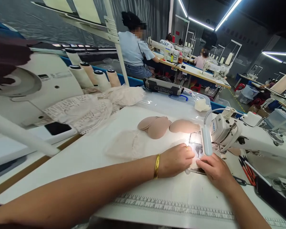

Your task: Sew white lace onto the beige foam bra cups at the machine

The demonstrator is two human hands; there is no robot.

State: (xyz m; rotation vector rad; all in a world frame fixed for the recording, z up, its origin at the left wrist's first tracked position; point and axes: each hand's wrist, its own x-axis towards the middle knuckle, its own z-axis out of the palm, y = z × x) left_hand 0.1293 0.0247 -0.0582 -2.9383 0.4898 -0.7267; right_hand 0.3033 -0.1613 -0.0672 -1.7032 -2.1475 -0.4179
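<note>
Guiding pale fabric point(194, 163) just beside the sewing machine point(225, 128), best kept flat, unstretched: left hand point(177, 160) curled, grip hidden; right hand point(215, 170) half spread, fingertips at the fabric.

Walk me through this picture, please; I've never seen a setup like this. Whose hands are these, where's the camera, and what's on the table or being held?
There is no robot here. A camera on a person's head looks forward and down past their own bare hands. The left hand, below a gold bracelet, and the right hand meet beside a sewing machine, under its small lit lamp. The right fingertips touch a pale piece; glare and curled fingers hide whether either hand grips it.

On the white table lie rounded beige pieces, sheer fabric and orange-handled cutters. A measuring scale runs along the near edge. Other people sit at machines beyond.
</note>
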